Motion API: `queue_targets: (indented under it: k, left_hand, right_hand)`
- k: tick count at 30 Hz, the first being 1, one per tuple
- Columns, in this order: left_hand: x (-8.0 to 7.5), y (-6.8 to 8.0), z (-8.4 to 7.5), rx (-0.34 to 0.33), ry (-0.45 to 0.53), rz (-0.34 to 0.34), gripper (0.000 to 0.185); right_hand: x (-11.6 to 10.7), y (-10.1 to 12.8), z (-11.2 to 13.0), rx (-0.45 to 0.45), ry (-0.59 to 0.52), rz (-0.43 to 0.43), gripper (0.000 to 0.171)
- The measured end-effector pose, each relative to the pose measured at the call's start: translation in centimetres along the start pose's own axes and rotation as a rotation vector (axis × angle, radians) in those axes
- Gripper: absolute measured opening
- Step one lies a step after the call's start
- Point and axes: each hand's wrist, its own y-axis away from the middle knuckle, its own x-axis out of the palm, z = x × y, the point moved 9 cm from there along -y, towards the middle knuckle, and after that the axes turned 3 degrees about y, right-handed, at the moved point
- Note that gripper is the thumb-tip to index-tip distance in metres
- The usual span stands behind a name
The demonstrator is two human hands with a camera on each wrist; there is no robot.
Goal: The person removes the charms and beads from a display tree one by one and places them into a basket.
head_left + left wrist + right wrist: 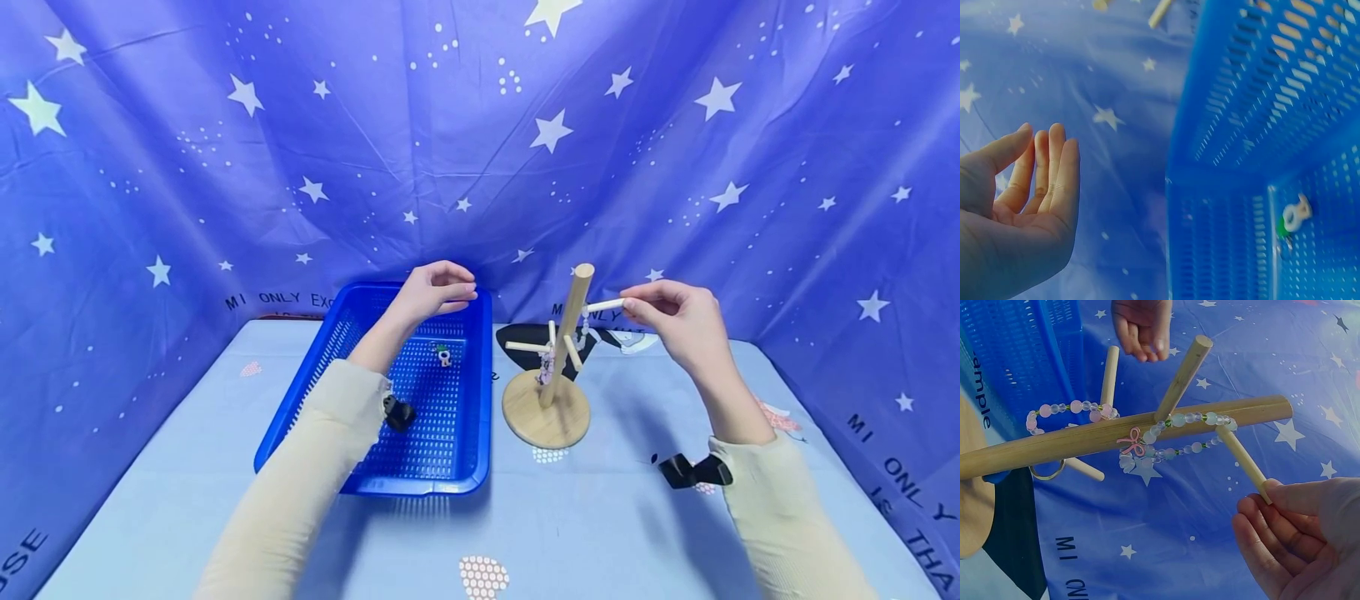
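Your right hand [678, 321] pinches the tip of the top peg [604, 306] on the wooden stand [551, 379], just right of the blue basket [465, 467]; bead bracelets [1194, 419] hang from the pegs. Farther back, your left hand [435, 292] hovers empty, fingers relaxed, over the basket's far end (a small charm [444, 356] lies inside).

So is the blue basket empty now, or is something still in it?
Not empty. One small white-and-green trinket lies on the blue basket floor, away from the left hand hovering above the far rim, holding nothing.
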Motion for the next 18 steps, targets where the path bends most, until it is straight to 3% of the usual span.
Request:
queue_targets:
  k: [11,18]
  left_hand:
    - [3.6,1.6,-2.4,0.086,0.021,0.118,0.021]
    - [5.3,2.1,-2.6,0.105,0.017,0.165,0.021]
  right_hand:
    - [0.0,-0.1,0.1,-0.004,-0.013,-0.004,0.028]
    - [0.1,-0.1,-0.1,0.006,-0.007,-0.01,0.028]
